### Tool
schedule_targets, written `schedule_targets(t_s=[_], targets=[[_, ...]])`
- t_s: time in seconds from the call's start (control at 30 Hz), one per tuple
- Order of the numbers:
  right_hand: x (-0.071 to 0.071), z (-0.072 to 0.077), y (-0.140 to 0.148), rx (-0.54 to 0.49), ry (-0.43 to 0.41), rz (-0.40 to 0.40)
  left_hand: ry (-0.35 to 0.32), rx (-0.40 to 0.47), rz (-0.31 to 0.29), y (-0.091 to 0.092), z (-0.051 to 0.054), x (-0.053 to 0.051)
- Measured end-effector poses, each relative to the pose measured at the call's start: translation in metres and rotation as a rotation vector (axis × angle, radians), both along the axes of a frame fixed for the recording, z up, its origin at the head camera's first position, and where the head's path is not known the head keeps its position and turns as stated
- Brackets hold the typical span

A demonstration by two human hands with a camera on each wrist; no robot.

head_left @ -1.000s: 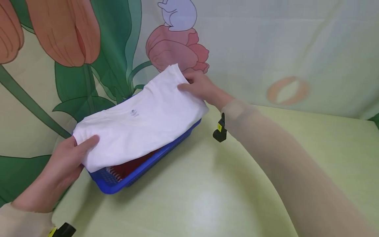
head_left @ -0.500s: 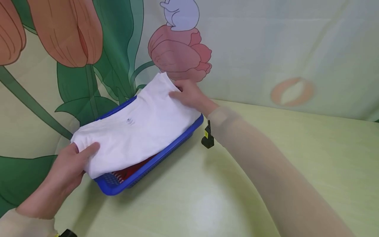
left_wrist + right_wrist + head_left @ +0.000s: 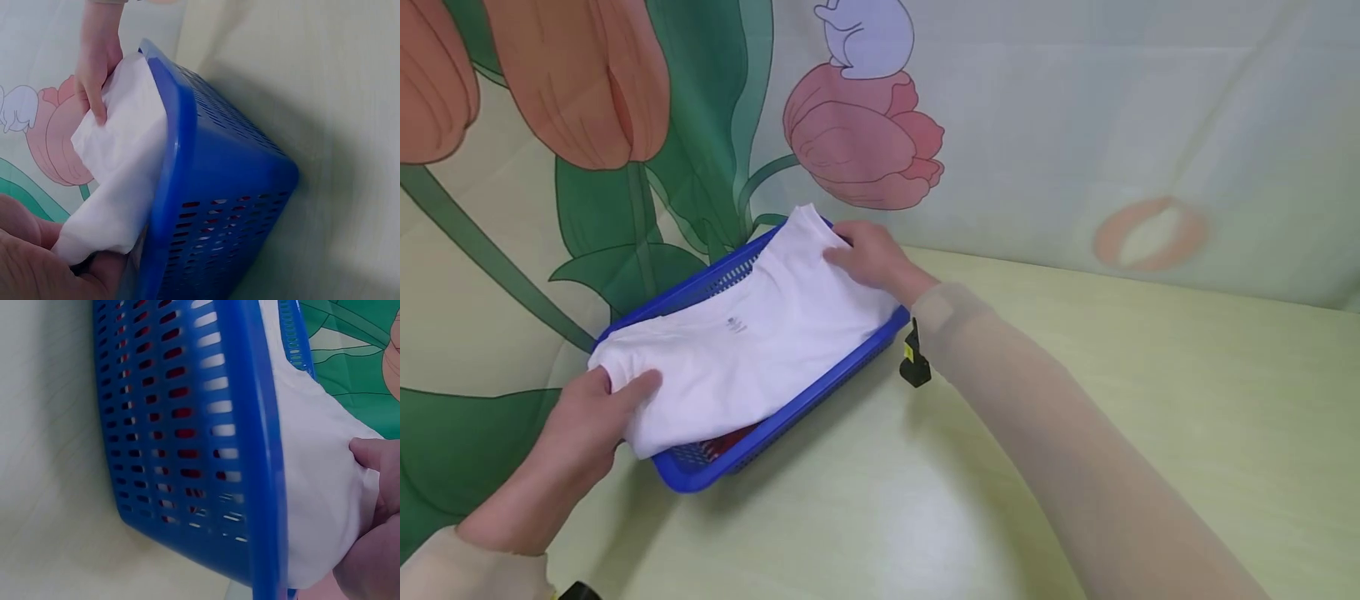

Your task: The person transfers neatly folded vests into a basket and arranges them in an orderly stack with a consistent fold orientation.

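Note:
A folded white T-shirt (image 3: 737,358) with a small grey print near its neckline lies across the opening of a blue plastic basket (image 3: 805,402). My left hand (image 3: 583,417) grips the shirt's near left end, thumb on top, just outside the rim. At the far right end, my right hand (image 3: 872,258) pinches the shirt between thumb and fingers, which the cloth partly hides. Beneath the shirt, a bit of red cloth with a striped edge (image 3: 730,440) shows inside the basket. In the right wrist view, red and white show through the slots of the basket (image 3: 156,425).
The basket stands on a pale green-yellow table (image 3: 1037,417), close to a backdrop (image 3: 1037,125) printed with tulips and a white animal. Each wrist wears a small black camera, the right one (image 3: 915,362) hanging beside the basket's right end.
Both hands have lowered the T-shirt toward the basket, the right hand moving down and slightly left. More of the basket's back rim now shows, and less of the red cloth.

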State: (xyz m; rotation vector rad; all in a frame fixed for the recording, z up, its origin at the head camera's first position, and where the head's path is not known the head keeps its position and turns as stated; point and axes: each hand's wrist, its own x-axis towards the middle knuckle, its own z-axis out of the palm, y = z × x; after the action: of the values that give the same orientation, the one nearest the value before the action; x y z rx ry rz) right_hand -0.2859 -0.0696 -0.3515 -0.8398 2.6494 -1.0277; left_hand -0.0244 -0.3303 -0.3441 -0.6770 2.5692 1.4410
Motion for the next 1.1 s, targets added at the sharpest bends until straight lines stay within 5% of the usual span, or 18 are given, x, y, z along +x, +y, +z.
schedule_targets(t_s=[0.3,0.5,0.67,0.87,1.0,1.1], targets=[[0.000,-0.002,0.007,0.093,-0.022,0.004,-0.077,-0.046,-0.085,-0.003,0.007,0.000],[0.003,0.007,0.017,0.079,0.034,0.030,-0.105,-0.064,-0.136,-0.010,0.014,0.005],[0.007,0.015,0.022,0.051,0.126,0.071,0.006,-0.152,-0.095,-0.018,0.022,0.011],[0.020,0.015,0.015,0.128,0.150,0.195,0.252,-0.529,-0.059,-0.013,0.030,0.005],[0.028,0.010,0.007,0.204,0.075,0.270,0.357,-0.673,-0.192,0.003,0.026,-0.006],[0.031,0.004,0.002,0.275,0.029,0.304,0.265,-0.738,-0.357,0.015,0.019,-0.014]])
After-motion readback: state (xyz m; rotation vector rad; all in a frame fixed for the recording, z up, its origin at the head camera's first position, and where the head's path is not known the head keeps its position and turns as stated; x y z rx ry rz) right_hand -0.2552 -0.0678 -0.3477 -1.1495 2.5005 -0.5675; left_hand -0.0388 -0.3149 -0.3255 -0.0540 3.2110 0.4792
